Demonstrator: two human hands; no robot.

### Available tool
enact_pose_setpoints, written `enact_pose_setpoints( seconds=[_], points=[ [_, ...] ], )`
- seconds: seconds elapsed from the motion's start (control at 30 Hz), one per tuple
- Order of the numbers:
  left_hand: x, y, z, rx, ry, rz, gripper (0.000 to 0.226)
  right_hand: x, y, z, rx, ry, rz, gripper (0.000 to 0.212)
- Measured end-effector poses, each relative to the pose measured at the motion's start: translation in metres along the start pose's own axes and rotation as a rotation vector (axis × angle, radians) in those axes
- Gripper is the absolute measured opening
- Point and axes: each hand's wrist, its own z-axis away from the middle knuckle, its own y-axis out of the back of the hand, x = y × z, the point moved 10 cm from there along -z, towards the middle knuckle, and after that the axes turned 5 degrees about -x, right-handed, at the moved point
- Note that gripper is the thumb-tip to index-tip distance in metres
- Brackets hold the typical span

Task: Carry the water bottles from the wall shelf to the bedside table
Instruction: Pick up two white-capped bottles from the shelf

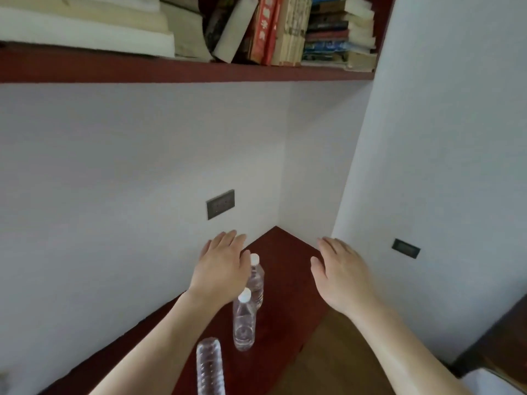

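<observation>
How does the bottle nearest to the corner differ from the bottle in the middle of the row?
The corner bottle is partly hidden behind the left hand; the middle bottle shows in full, apart from both hands. The corner bottle stands nearer the wall corner, and the middle one nearer the person. Both are clear, upright, white-capped and on the red shelf.

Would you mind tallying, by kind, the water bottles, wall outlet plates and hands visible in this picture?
Water bottles: 3, at far, middle and near on the lower red shelf
Dark wall outlet plates: 2, one and another
Hands: 2, left hand and right hand, both open and holding nothing
Total: 7
</observation>
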Motion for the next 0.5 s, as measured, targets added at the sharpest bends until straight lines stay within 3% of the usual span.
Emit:
enact_pose_setpoints(
  seconds=[0.2,0.5],
  points=[
    [-0.035,-0.015,-0.034,0.045,0.239,-0.025,0.05,-0.011,-0.034,-0.09,-0.055,0.231,-0.044,0.053],
    [-0.058,-0.037,-0.012,0.14,0.611,-0.04,0.05,-0.052,-0.07,-0.159,-0.148,0.629,-0.183,0.05]
  ],
)
